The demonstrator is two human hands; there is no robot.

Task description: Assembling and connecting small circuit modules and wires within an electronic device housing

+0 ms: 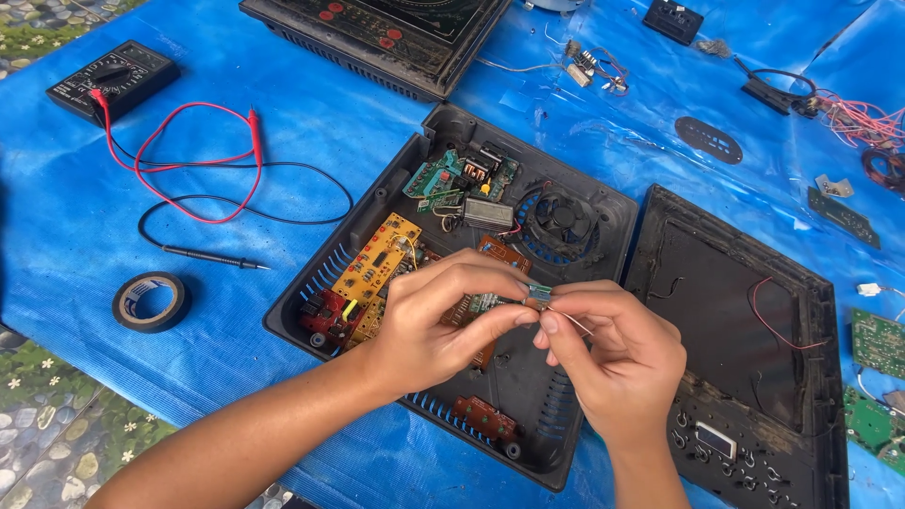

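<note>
A blue plastic sheet [283,141] covers the work surface. In its middle lies an open black appliance casing [584,415] holding several circuit boards, a yellow circuit board [377,264] at its left and a small round fan [558,219] at its far right. Just right of the casing lies its black top panel [745,320], inside up. Far left sits a black multimeter [113,77], its red and black probe leads [193,179] looping across the sheet, with a roll of black tape [151,302] nearer.

Above the casing's middle, both hands meet. The left hand [443,325] pinches a small bluish component [539,296] between thumb and forefinger. The right hand [617,353] pinches one of its thin wire legs [577,323], fingertips pressed together.

To handle this well, I judge the left grip should hold the part's body firmly while the right bends the leg gently close to its tip, so the leg does not snap at its root.
</note>
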